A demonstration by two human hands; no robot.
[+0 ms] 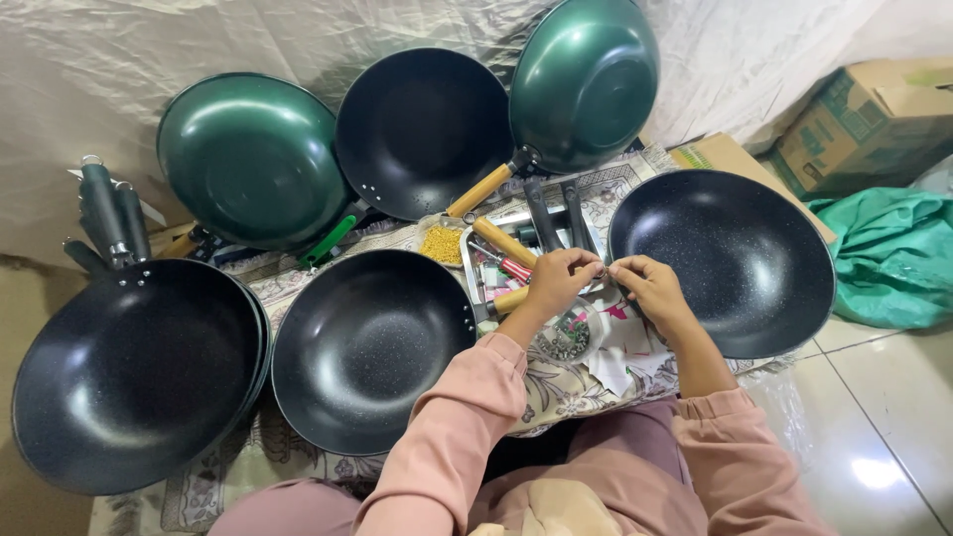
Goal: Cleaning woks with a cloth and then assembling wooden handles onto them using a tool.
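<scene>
My left hand (558, 281) and my right hand (650, 289) meet at the fingertips over a metal tray (469, 260), pinching a tiny part between them; what the part is cannot be made out. Just below the hands stands a small clear bowl (568, 337) of small dark screws. A black wok with a wooden handle (369, 347) lies left of my left arm. Another black wok (730, 260) lies right of my right hand. Pink sleeves cover both arms.
A stack of black woks (134, 372) fills the near left. Two green woks (251, 157) (586, 79) and a black one (422, 129) lean on a draped sheet behind. Cardboard boxes (869, 124) and green cloth (893, 258) lie right. Yellow bits (443, 243) sit in a small container.
</scene>
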